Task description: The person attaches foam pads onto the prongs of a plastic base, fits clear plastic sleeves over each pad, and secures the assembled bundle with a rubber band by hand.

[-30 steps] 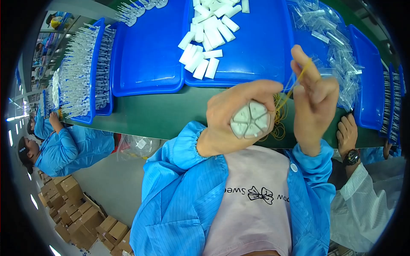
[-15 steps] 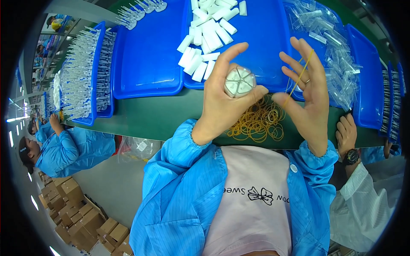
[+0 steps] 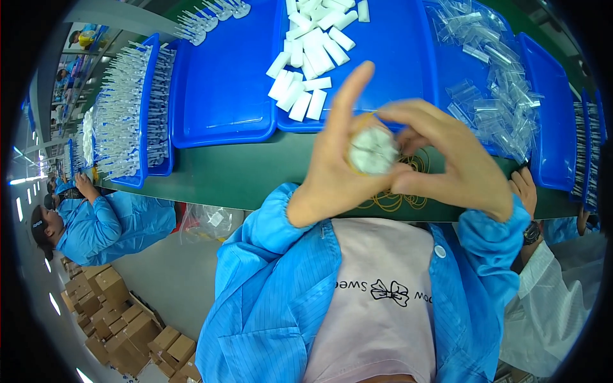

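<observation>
A round bundle of white wedge-shaped pieces (image 3: 372, 151) sits above the bench, its end face blurred by motion. My left hand (image 3: 327, 163) is closed around it from the left, with one finger pointing up and away. Against the bundle's right side, the curled fingers and thumb of my right hand (image 3: 456, 153) work a yellow rubber band (image 3: 369, 116) round it. Part of the band is hidden by my fingers. Below lies a pile of loose rubber bands (image 3: 394, 202), partly covered by both hands.
White pieces lie in the middle blue tray (image 3: 393, 57), clear plastic sleeves (image 3: 504, 96) in the right one. Racks of white-stemmed parts (image 3: 124, 108) stand left. A neighbour's hand (image 3: 523, 188) rests at the right bench edge; another person (image 3: 115, 223) works at left. Cardboard boxes (image 3: 128, 325) are stacked behind.
My right hand has moved left to the bundle, bringing the stretched rubber band onto it. The bundle has shifted slightly right and toward me in my left hand.
</observation>
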Tool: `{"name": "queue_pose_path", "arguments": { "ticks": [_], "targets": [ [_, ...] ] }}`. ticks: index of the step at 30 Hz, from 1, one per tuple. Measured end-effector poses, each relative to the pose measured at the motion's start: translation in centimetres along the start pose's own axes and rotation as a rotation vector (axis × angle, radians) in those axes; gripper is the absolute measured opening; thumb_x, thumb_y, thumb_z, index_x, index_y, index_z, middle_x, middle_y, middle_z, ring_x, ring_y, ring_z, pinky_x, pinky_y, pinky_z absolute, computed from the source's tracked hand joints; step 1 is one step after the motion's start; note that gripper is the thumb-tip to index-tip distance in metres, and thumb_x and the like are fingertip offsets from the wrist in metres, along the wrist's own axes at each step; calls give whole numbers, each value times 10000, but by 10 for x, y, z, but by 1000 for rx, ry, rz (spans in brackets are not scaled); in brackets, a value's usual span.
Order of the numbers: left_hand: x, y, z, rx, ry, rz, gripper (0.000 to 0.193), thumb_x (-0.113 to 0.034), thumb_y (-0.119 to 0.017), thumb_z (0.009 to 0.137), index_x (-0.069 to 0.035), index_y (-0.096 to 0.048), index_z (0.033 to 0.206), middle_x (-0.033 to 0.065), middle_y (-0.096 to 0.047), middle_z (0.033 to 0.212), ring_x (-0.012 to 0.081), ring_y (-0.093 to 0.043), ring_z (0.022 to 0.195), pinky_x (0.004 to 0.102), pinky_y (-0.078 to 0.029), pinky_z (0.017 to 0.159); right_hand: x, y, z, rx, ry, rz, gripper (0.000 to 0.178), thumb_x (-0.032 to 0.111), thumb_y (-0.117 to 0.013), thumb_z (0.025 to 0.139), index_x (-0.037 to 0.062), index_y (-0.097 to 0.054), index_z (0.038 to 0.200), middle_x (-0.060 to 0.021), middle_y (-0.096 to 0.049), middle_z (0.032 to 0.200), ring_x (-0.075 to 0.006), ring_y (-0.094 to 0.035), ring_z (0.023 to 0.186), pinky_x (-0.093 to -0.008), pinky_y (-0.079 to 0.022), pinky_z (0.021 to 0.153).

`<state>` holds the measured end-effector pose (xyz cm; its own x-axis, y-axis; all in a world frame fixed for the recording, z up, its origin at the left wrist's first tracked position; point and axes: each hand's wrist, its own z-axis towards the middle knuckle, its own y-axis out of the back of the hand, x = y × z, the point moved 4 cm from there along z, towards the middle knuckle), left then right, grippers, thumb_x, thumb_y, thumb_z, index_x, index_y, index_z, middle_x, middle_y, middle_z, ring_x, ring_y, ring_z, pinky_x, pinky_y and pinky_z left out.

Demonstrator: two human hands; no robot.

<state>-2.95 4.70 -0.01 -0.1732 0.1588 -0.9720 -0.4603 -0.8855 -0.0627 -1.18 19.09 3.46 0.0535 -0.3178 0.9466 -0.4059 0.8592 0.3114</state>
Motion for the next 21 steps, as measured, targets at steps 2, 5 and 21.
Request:
{"name": "queue_pose_path", "arguments": {
  "ticks": [2, 5, 21],
  "targets": [
    [2, 17, 4, 23, 155, -236, 877, -231, -714, 738, -20, -204, 1419, 21, -549, 740, 114, -520, 636, 248, -444, 589, 5, 11, -17, 34, 7, -308, 430, 211, -756, 632, 14, -564, 963, -109, -566, 991, -296, -580, 916, -365, -474, 802],
    [8, 17, 4, 26, 360, -640, 927, -473, -687, 754, -32, -217, 1421, -1, -488, 679, 119, -472, 575, 257, -421, 535, 27, -5, -34, -24, 113, -676, 266, 222, -743, 619, 37, -573, 706, -63, -601, 848, -302, -612, 851, -375, -473, 832],
    [-10, 23, -3, -11, -16, 218, 1023, -776, -125, 803, 68, -408, 1307, 82, -627, 666, 123, -573, 574, 252, -449, 524, -24, -37, -17, 27, 40, 1135, 722, -34, -554, 821, 76, -195, 1437, -152, -275, 1441, -230, -624, 934, -257, -583, 583]
  ]
}}
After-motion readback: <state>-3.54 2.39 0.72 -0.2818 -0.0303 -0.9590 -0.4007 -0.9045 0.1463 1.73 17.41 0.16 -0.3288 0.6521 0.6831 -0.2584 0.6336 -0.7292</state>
